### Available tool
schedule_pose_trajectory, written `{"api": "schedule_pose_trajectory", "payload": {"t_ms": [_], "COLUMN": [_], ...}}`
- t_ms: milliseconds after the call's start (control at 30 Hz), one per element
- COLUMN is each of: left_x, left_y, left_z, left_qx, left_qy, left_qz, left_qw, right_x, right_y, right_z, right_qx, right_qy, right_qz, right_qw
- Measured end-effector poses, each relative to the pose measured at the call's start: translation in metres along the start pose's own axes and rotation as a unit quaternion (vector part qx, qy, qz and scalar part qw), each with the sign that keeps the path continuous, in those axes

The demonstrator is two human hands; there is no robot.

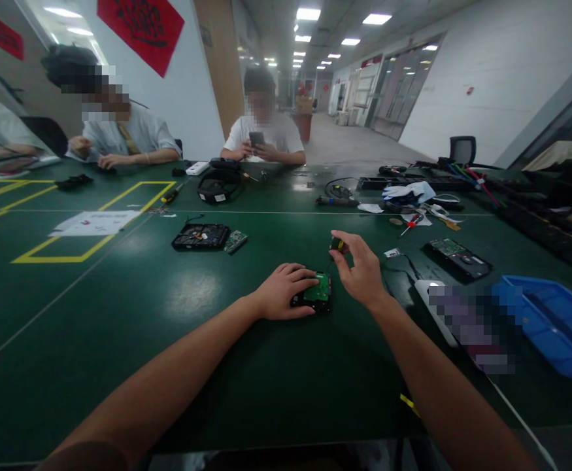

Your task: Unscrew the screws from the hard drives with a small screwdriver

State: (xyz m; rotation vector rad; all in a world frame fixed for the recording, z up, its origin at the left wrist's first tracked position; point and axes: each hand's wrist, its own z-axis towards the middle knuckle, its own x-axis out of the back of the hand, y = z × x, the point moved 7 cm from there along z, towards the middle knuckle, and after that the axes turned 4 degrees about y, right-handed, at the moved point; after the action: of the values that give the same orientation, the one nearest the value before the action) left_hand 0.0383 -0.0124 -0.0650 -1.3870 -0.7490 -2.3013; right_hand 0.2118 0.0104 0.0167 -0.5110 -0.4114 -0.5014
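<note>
A hard drive (322,288) lies on the green table with its green circuit board facing up. My left hand (283,292) covers its left part, fingers over the board and thumb along the near edge, holding it against the table. Just above the drive's right side, my right hand (363,271) pinches the black and yellow handle of a small screwdriver (336,244) between thumb and fingers. The screwdriver stands roughly upright, its thin shaft pointing down. Whether its tip touches the drive I cannot tell.
Another hard drive (201,236) and a loose circuit board (236,241) lie to the left. On the right are a third drive (457,258), a phone-like device (462,320) with a cable and a blue tray (560,327). Several people sit across the table.
</note>
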Motion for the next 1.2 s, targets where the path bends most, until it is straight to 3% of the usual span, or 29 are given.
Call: {"api": "schedule_pose_trajectory", "payload": {"t_ms": [267,500,900,1200], "left_x": [0.001,0.001,0.000,-0.004], "left_y": [0.001,0.001,0.000,-0.003], "left_z": [0.000,0.000,0.000,0.000], "left_qx": [-0.002,0.004,-0.001,0.003], "left_qy": [-0.003,-0.004,0.001,-0.002], "left_qz": [-0.002,-0.005,0.003,-0.003], "left_qw": [1.000,1.000,1.000,1.000], "right_x": [-0.005,0.008,0.002,0.002], "right_y": [-0.002,-0.001,-0.002,-0.009], "right_z": [-0.001,0.001,0.000,0.002], "right_qx": [-0.008,-0.026,-0.005,0.009], "right_qy": [-0.009,0.022,-0.022,-0.013], "right_qz": [0.019,-0.013,0.008,-0.011], "right_qw": [1.000,0.999,1.000,1.000]}}
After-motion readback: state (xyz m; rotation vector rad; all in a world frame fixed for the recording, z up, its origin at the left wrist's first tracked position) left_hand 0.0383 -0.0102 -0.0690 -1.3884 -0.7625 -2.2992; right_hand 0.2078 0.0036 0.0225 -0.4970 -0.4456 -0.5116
